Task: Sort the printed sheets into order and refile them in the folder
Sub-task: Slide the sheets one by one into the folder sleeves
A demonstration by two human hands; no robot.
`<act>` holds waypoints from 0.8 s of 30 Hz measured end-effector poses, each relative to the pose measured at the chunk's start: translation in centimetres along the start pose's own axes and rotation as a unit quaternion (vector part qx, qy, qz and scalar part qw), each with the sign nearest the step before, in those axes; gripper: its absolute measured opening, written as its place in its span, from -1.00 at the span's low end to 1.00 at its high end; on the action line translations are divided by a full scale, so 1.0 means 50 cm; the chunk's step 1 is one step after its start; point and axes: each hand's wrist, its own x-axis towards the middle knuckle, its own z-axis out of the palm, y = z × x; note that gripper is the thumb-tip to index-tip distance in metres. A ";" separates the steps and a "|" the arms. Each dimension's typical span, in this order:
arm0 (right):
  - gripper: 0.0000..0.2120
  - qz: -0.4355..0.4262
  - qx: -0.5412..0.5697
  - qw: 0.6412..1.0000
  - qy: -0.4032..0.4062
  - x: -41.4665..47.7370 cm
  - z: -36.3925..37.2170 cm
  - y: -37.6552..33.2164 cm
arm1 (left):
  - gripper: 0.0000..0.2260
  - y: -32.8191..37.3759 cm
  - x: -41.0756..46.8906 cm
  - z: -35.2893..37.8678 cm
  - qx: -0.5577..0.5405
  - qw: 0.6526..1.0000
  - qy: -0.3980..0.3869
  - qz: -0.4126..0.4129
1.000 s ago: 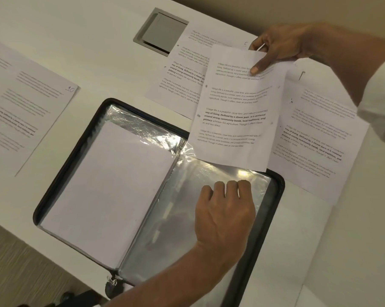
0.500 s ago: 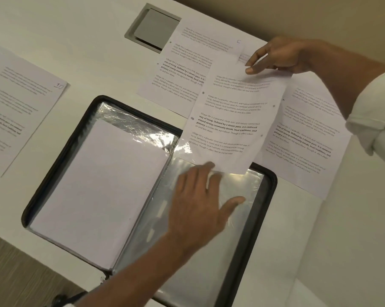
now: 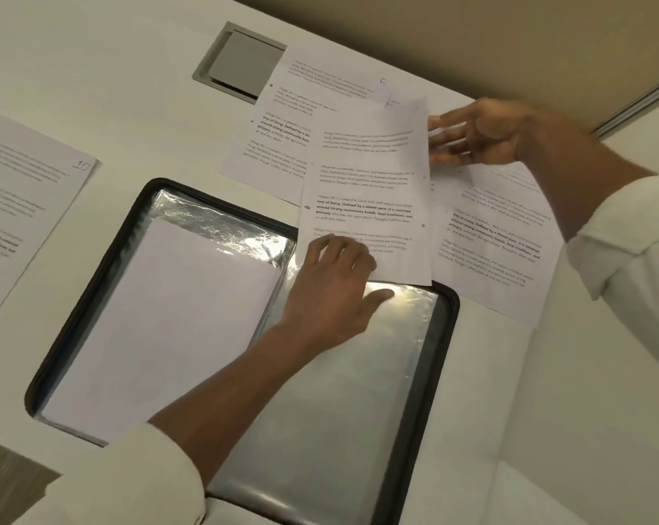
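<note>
White desk (image 3: 93,70) fills the view, with a beige wall along its far edge. Your black zip folder (image 3: 443,335) lies open at the near edge. Its left half holds filled sleeves (image 3: 161,316) with a blank white face up, and its right half shows an empty plastic sleeve (image 3: 339,411).

Loose pages lie flat around it:
- the sheet marked 10 (image 3: 24,206) is at the desk's left edge;
- the sheet marked 5 (image 3: 320,85) is toward the far edge;
- a third sheet (image 3: 490,252) is toward the right edge.

The printed sheet (image 3: 365,183) you are filing lies over those last two. Its bottom edge just crosses the folder's far rim, above the empty sleeve.

Your left hand (image 3: 331,289) has bent fingers on that sheet's lower left corner and its thumb out on the sleeve film. Whether it pinches or only presses cannot be told. Your right hand (image 3: 483,132) is blurred, with fingers spread nearly straight at the sheet's upper right edge.

This looks like the feed-in step. No number is legible on this sheet, so confirm it comes next. Part the sleeve's mouth with your left thumb. Square the bottom edge to the opening and slide it straight in, since the thin film will likely crumple if a corner leads. A grey cable hatch (image 3: 244,62) sits beside sheet 5.
</note>
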 end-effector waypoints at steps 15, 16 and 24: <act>-0.61 -0.028 -0.151 0.984 0.088 -0.055 0.074 0.104 | -0.75 0.018 0.013 0.007 0.062 0.997 -0.041 0.016; -0.63 -0.022 -0.148 0.985 0.089 -0.064 0.078 0.113 | -0.75 0.021 0.016 0.007 0.060 0.997 -0.044 0.015; -0.71 -0.060 -0.052 0.988 0.134 -0.078 0.110 0.176 | -0.80 0.033 0.041 0.005 0.005 0.999 -0.037 -0.021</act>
